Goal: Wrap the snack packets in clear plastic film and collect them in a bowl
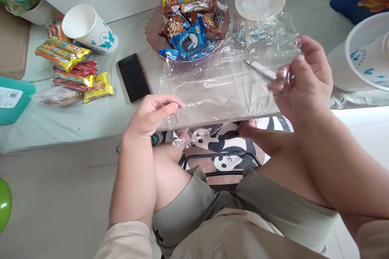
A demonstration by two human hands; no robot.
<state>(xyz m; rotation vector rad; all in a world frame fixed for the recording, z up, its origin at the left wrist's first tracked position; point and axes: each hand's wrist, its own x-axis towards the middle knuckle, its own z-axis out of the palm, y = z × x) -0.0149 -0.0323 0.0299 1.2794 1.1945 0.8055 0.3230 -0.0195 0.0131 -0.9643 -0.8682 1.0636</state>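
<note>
Bare tablecloth [97, 121] lies beside the left hand [152, 115] (its front edge passes beneath the wrist); that hand and the right hand [306, 79] pinch clear plastic film [209, 89].

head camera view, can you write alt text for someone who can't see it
A person's left hand and right hand hold clear plastic film between them at the edge of a cloth-covered surface. Beyond it sits a bowl of wrapped snacks; on the left are a phone, more snack packets and a leaf-patterned cup.
</note>
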